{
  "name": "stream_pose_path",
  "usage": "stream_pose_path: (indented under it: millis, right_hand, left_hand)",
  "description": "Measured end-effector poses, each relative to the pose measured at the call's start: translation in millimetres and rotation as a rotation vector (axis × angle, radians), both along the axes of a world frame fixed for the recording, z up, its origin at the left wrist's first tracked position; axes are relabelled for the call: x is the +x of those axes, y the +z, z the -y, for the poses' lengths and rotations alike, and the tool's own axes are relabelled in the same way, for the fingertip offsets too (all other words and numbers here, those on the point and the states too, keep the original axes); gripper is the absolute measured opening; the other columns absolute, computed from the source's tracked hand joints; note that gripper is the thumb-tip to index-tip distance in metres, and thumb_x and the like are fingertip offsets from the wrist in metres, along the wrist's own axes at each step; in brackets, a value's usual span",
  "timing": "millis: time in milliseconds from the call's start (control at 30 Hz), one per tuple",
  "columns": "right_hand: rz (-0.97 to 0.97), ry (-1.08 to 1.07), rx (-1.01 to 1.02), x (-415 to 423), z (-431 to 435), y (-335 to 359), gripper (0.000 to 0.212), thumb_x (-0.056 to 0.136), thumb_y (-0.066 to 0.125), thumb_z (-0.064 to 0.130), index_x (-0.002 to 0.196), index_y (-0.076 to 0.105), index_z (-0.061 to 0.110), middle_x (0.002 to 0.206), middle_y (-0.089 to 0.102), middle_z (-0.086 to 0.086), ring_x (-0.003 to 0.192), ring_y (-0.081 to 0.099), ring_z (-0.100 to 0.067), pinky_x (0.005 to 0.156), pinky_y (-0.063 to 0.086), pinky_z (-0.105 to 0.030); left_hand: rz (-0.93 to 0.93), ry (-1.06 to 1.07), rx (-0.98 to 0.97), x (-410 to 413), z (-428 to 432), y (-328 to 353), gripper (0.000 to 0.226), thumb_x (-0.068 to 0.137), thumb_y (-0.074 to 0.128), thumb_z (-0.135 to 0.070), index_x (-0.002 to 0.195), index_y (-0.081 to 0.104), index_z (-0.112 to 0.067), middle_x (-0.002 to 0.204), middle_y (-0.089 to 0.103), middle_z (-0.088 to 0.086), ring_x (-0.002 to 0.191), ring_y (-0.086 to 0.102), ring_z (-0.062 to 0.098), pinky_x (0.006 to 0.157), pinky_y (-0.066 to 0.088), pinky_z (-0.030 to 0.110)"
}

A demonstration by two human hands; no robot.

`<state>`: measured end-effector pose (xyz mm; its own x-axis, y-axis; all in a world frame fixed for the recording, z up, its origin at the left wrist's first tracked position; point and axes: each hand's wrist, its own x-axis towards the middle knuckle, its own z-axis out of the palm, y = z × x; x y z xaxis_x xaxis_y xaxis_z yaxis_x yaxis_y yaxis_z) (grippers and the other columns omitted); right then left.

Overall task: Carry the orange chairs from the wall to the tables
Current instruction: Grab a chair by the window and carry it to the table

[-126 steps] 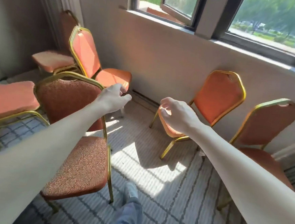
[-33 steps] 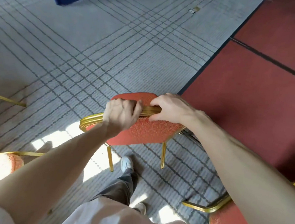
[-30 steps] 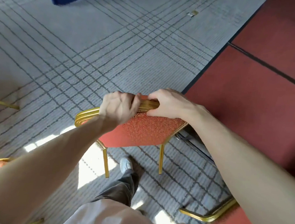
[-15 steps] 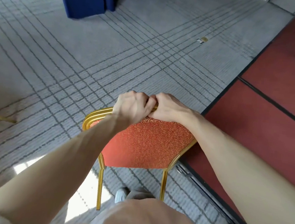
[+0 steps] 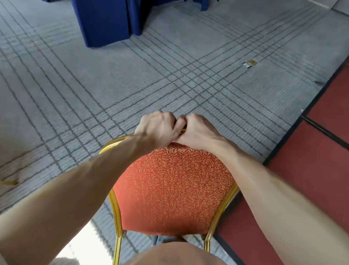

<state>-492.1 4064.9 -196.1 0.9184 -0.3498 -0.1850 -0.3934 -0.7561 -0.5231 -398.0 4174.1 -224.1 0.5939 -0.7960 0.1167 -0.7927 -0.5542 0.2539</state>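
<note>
Both arms stretch forward, the left hand (image 5: 157, 129) and right hand (image 5: 199, 132) touching, fingers curled over the top rail of the orange chair (image 5: 173, 190) close in front, open grey carpet (image 5: 89, 88) ahead, a blue-draped bench (image 5: 103, 11) far, red flooring (image 5: 323, 165) bordering right.

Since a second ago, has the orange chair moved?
Yes: the orange chair went forward, toward the blue-skirted tables; the brass floor plate now lies nearer it.
</note>
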Motion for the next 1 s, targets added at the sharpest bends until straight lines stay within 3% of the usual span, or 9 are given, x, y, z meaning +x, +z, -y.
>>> stream_pose_path:
  millis: [100, 167, 267, 333, 433, 500, 733, 867, 1000]
  right_hand:
    - [-0.026, 0.013, 0.035, 47, 38, 0, 0.031, 0.071, 0.073, 0.048, 0.074, 0.061, 0.019, 0.072, 0.066, 0.004, 0.071, 0.066, -0.018, 0.061, 0.054, -0.034]
    - [-0.012, 0.025, 0.023, 71, 59, 6, 0.032, 0.071, 0.073, 0.049, 0.076, 0.061, 0.019, 0.072, 0.066, 0.004, 0.071, 0.066, -0.018, 0.062, 0.055, -0.035]
    - [-0.011, 0.04, -0.045, 102, 91, 17, 0.029, 0.075, 0.071, 0.048, 0.08, 0.06, 0.021, 0.074, 0.062, 0.006, 0.072, 0.062, -0.019, 0.061, 0.046, -0.028]
    - [-0.001, 0.039, -0.074, 118, 110, 22, 0.027, 0.077, 0.07, 0.044, 0.085, 0.06, 0.02, 0.078, 0.061, 0.003, 0.076, 0.062, -0.021, 0.062, 0.044, -0.027]
    - [0.027, 0.033, -0.119, 147, 139, 28, 0.023, 0.08, 0.068, 0.04, 0.083, 0.055, 0.021, 0.077, 0.058, 0.002, 0.075, 0.059, -0.022, 0.062, 0.04, -0.027]
    - [0.055, 0.03, -0.162, 167, 159, 29, 0.022, 0.081, 0.067, 0.039, 0.082, 0.053, 0.022, 0.075, 0.055, 0.004, 0.072, 0.055, -0.021, 0.063, 0.038, -0.027]
    - [-0.007, -0.001, -0.273, 242, 233, 20, 0.03, 0.081, 0.066, 0.047, 0.086, 0.057, 0.018, 0.08, 0.06, 0.002, 0.071, 0.057, -0.02, 0.064, 0.044, -0.029]
    - [-0.077, 0.001, -0.273, 302, 275, 2, 0.022, 0.079, 0.064, 0.042, 0.081, 0.057, 0.022, 0.079, 0.059, 0.005, 0.077, 0.063, -0.02, 0.065, 0.047, -0.028]
    - [-0.144, 0.006, -0.264, 347, 308, -5, 0.018, 0.083, 0.063, 0.035, 0.085, 0.051, 0.021, 0.073, 0.05, 0.01, 0.073, 0.056, -0.017, 0.066, 0.04, -0.028]
  left_hand:
    - [-0.02, -0.032, 0.001, 38, 33, 10, 0.04, 0.103, 0.032, -0.042, 0.072, 0.045, -0.022, 0.088, 0.07, 0.014, 0.088, 0.064, 0.034, 0.065, 0.037, 0.032]
    - [0.037, -0.056, 0.011, 66, 54, 16, 0.04, 0.103, 0.029, -0.042, 0.077, 0.052, -0.021, 0.093, 0.071, 0.012, 0.091, 0.064, 0.032, 0.064, 0.034, 0.032]
    - [0.177, -0.086, 0.055, 103, 91, 20, 0.065, 0.093, 0.008, -0.052, 0.097, 0.064, -0.017, 0.095, 0.071, 0.006, 0.09, 0.064, 0.029, 0.062, 0.029, 0.031]
    - [0.235, -0.121, 0.085, 122, 111, 23, 0.072, 0.09, 0.004, -0.052, 0.092, 0.065, -0.015, 0.093, 0.071, 0.008, 0.088, 0.065, 0.029, 0.061, 0.03, 0.032]
    - [0.214, -0.113, 0.045, 152, 142, 37, 0.054, 0.099, 0.023, -0.044, 0.078, 0.061, -0.011, 0.089, 0.07, 0.015, 0.087, 0.065, 0.033, 0.065, 0.039, 0.034]
    - [0.256, -0.135, 0.016, 175, 162, 37, 0.063, 0.092, 0.015, -0.049, 0.076, 0.062, -0.011, 0.086, 0.071, 0.014, 0.084, 0.066, 0.033, 0.064, 0.04, 0.034]
    - [0.274, -0.233, -0.017, 258, 244, 22, 0.056, 0.093, 0.02, -0.043, 0.069, 0.059, -0.012, 0.076, 0.069, 0.011, 0.072, 0.065, 0.03, 0.053, 0.025, 0.03]
    - [0.218, -0.281, -0.063, 321, 285, -1, 0.053, 0.085, 0.011, -0.043, 0.057, 0.048, -0.016, 0.063, 0.066, 0.01, 0.06, 0.063, 0.03, 0.051, 0.033, 0.028]
    - [0.142, -0.328, -0.018, 375, 326, -25, 0.058, 0.086, 0.016, -0.043, 0.06, 0.059, -0.015, 0.06, 0.066, 0.005, 0.056, 0.062, 0.029, 0.055, 0.05, 0.034]
